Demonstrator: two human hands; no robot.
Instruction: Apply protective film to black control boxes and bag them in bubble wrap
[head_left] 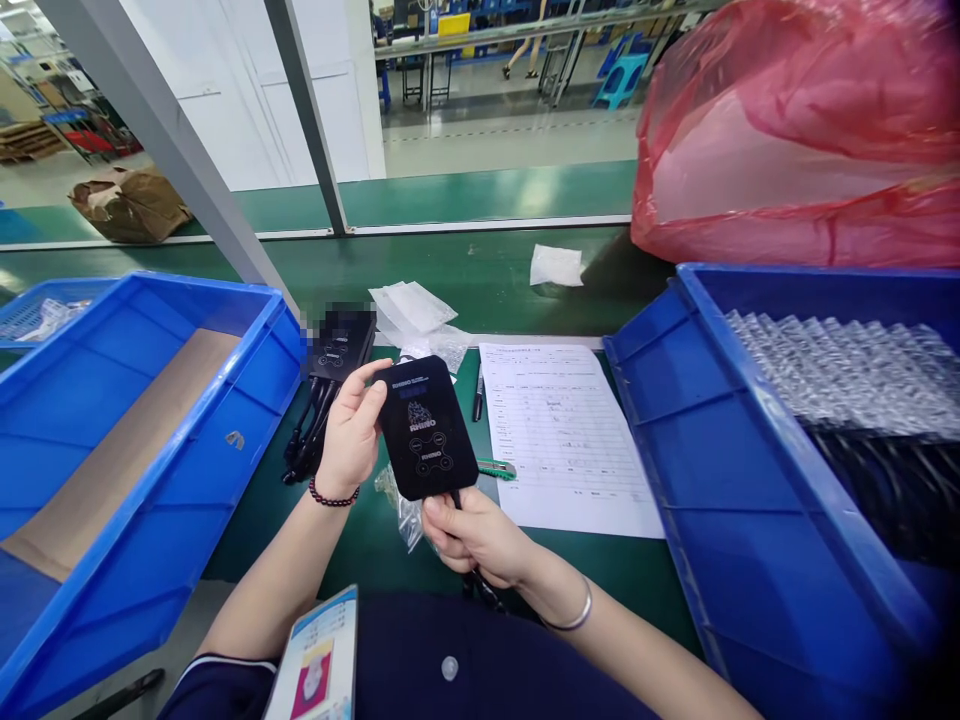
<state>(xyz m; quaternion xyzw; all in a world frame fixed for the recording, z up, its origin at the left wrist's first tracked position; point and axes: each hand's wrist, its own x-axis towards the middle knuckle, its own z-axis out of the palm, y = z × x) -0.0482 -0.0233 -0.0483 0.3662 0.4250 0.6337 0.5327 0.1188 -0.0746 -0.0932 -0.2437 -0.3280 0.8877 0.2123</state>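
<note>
A flat black control box (426, 430) with RHINO printed on its glossy face is held up in front of me, tilted toward me. My left hand (355, 420) grips its upper left corner between thumb and fingers. At the lower edge, my right hand (472, 535) is closed around the box's black cable, thumb close to the casing. Another black control box (341, 340) lies behind my left hand, its black cables (306, 435) bunched below it. A green utility knife (497, 469) and a crumpled clear plastic bag (405, 510) are partly hidden behind the held box.
A printed form (570, 440) lies right of the hands, beside a black pen (478, 392). White pouches (412, 308) lie behind. Blue bins flank me: the left bin (240, 400) has cardboard inside; the right bin (660, 420) holds bubble-wrapped items. A red plastic bag (795, 140) stands behind.
</note>
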